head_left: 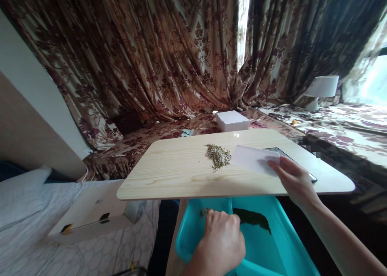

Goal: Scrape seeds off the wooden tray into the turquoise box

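My right hand [292, 175] grips a white sheet of paper [252, 157] between thumb and fingers, above the right half of the pale wooden table. The paper's left edge reaches a small heap of mixed green and whitish grains [218, 156] on the tabletop [169, 167]. My left hand [222, 237] is closed, knuckles up, over a turquoise divided bin [290, 247] below the table's near edge; whatever its fingers hold is hidden. Some pale grains [204, 212] lie in the bin's left compartment. Dark green grains [252, 219] are spread in the right one.
A flat dark-rimmed panel [311, 177] lies partly under the paper and right hand. Behind the table stands a white box [232, 121] on patterned cloth. A larger carton [93, 207] rests on the bed at left. A white lamp [322, 88] stands at far right.
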